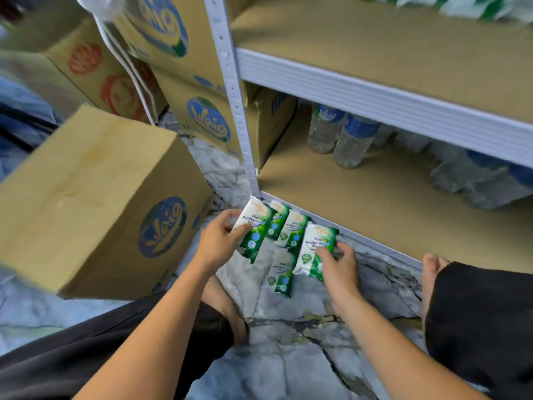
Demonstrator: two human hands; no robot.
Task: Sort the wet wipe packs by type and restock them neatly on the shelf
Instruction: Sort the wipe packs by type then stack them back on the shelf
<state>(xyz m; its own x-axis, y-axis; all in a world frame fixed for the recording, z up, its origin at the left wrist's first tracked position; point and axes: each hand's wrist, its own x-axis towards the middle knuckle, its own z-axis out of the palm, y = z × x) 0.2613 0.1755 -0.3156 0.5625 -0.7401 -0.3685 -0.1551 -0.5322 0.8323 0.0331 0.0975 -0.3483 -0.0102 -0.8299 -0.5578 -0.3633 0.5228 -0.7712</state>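
Print on pack fronts: "Pine Antibacterial", third word partly under fingers, starts "W"; white top, green lower half with round badges

Left grip (pixel 219 241) clenched on left pack (pixel 255 226), pack raised and tilted, just beside white shelf post (pixel 239 125)

Right grip (pixel 340 264) grasping right pack (pixel 315 246) at its lower end, in front of bottom shelf (pixel 375 215) rim

Two leaning packs (pixel 292 230) against that rim, between the held ones; floor pack (pixel 281 272) flat on marble-pattern floor (pixel 288 356) between the forearms

Cardboard boxes (pixel 95 192) at left: blue oval logo, yellow script, roughly "Vaio"; red round print on box behind, illegible

Far back on bottom shelf: clear water bottles (pixel 349 142), blue labels, text blurred; wrapped bundle (pixel 476 180) further right

Top right, on upper shelf (pixel 375 39): green-and-white goods (pixel 461 4), too blurred to read

Bare feet (pixel 225 307) either side of floor pack, dark trousers (pixel 476 327) at both edges
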